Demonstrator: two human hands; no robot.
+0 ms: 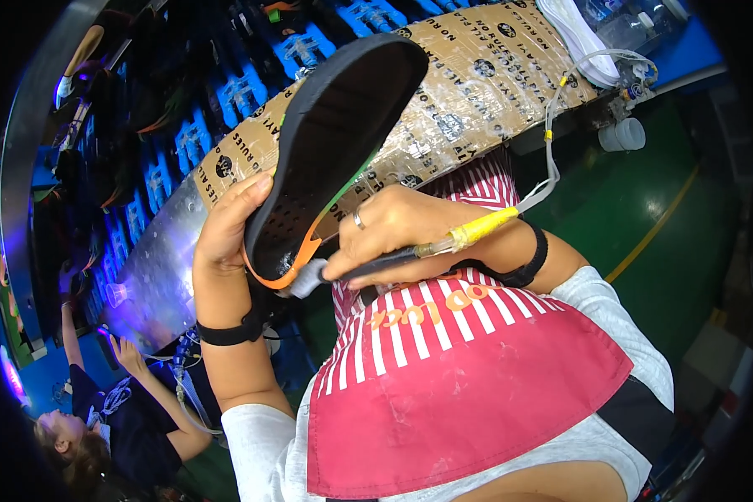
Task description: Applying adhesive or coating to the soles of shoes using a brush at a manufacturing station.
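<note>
A black shoe sole (pixel 335 125) with a raised rim and an orange and green edge stands tilted up in front of me. My left hand (pixel 233 219) grips it along its left side, near the lower end. In my right hand (pixel 402 227) is a glue brush with a dark handle (pixel 385 264), its fingers wrapped round it. The pale brush head (pixel 309 279) is at the orange edge of the sole's lower end; whether it touches I cannot tell. A clear tube (pixel 554 159) runs from the brush's yellow-taped rear end up to the right.
Brown printed cardboard (pixel 485 71) covers the bench beyond the sole. Blue racks (pixel 243 92) line the far side. A white cup (pixel 622 135) hangs at the bench's right end, near plastic bottles (pixel 632 32). A co-worker (pixel 134 418) is at the lower left, arms raised.
</note>
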